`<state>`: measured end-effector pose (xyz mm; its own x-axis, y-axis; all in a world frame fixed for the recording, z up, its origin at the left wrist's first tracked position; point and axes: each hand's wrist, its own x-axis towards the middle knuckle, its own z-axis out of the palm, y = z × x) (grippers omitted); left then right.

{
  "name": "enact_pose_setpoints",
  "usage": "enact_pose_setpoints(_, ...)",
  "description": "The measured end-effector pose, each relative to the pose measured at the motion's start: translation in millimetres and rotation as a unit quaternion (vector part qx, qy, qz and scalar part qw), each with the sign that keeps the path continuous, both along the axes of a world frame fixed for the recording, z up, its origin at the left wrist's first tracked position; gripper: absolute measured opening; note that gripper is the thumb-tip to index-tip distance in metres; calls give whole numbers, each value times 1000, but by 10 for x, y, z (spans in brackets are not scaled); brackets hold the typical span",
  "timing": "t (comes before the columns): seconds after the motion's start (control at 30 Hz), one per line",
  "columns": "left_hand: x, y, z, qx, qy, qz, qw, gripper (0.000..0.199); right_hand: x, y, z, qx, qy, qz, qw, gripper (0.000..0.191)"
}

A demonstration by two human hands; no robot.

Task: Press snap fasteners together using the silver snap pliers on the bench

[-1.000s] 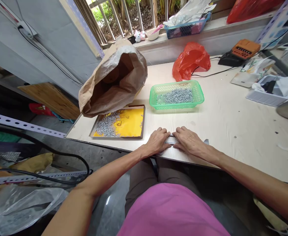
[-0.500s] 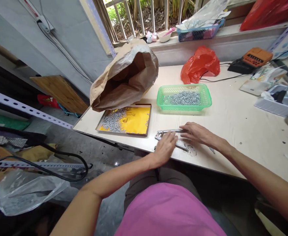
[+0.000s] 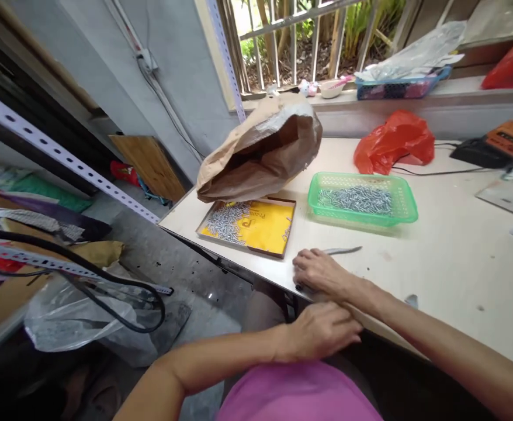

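My right hand (image 3: 320,271) lies at the table's front edge, its fingers bent down over a spring-loaded metal hand tool. One slim handle (image 3: 344,250) of the tool sticks out beyond the knuckles; the hand covers the rest. Just off the edge, in front of my body, my left hand (image 3: 324,328) is blurred, its fingers pointing right and bunched; whether anything is in them is hidden. Farther in stands a green plastic basket (image 3: 405,217) with many small metal pins (image 3: 361,200). A shallow tray (image 3: 278,254) lined in yellow holds more pins (image 3: 229,222).
An open brown paper bag (image 3: 256,152) leans over the tray's back. Behind the basket lie a red plastic bag (image 3: 392,140) and an orange-black charger (image 3: 497,143) with a cable. A small grey piece (image 3: 411,300) lies near my right forearm. A perforated metal rail (image 3: 63,155) crosses the left.
My left hand has come off the tool and back past the table edge towards my body. My right hand has moved left over the tool. The view has swung left.
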<state>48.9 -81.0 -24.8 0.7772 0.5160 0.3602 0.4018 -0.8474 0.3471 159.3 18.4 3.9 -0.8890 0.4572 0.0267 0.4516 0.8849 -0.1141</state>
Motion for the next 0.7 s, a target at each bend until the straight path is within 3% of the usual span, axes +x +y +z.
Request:
enact_pose_setpoints(0.07, -242, -22, 137, 34, -16, -2, 999, 18, -96, -27, -155, 16, 3, 32, 999, 13)
enact_pose_setpoints(0.1, -394, 22, 213, 48, -22, 36, 998, 16, -124, -21, -239, 21, 16, 34, 999, 14)
enact_pose_setpoints(0.2, -937, 386, 412, 69, -25, 257, 963, 18, -182, 35, -398, 24, 94, 15, 995, 17)
enact_pose_setpoints(0.27, -1306, 749, 483, 63, -7, 381, 922, 19, -186, 106, -349, 29, 172, -14, 985, 18)
enact_pose_setpoints(0.33, -1612, 1111, 494, 45, 39, 440, 896, 20, -119, 237, -166, 45, 256, -51, 964, 18)
enact_pose_setpoints(0.43, -1886, 1536, 441, 2, 124, 453, 883, 20, 164, 566, 220, 112, 349, -140, 920, 17)
enact_pose_setpoints(0.5, -1968, 1733, 388, -20, 176, 442, 879, 22, 434, 799, 417, 193, 337, -240, 890, 22)
enact_pose_setpoints(0.53, -1992, 1812, 360, -27, 198, 435, 878, 23, 570, 885, 469, 217, 293, -274, 890, 27)
enact_pose_setpoints(0.6, -2024, 1941, 305, -33, 228, 414, 880, 23, 802, 952, 468, 219, 229, -307, 897, 38)
enact_pose_setpoints(0.7, -2050, 2079, 227, -33, 246, 396, 884, 18, 997, 765, 244, 164, 220, -310, 910, 39)
